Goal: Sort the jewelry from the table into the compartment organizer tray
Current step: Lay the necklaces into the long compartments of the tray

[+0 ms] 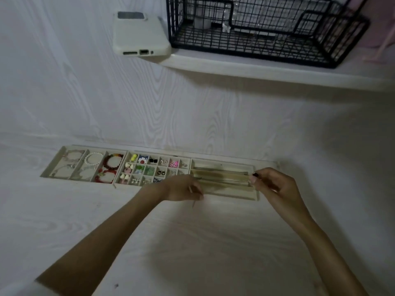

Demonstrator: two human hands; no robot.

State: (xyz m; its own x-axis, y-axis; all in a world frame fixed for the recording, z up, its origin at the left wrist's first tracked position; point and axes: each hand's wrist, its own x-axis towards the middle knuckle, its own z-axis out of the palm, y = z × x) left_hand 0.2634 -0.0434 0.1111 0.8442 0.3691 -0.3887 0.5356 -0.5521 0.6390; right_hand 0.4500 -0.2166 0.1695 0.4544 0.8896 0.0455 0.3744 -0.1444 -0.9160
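A long beige organizer tray point(193, 162) lies on the white table against the wall. Its left section holds bracelets, among them a red bead bracelet point(112, 161) and a white pearl bracelet point(93, 159). The middle grid point(149, 169) holds small earrings and charms. The right section point(224, 167) has long slots with thin chains. My left hand point(183, 190) sits at that section's left end, fingers curled round a thin stick or pin. At the section's right end my right hand point(271, 184) pinches the end of a thin chain point(224, 180) that stretches across a slot towards my left hand.
A white phone point(139, 33) lies on a raised shelf at the back. Beside it stands a black wire basket point(267, 28) with a small cup inside. The shelf edge point(256, 69) overhangs the table behind the tray.
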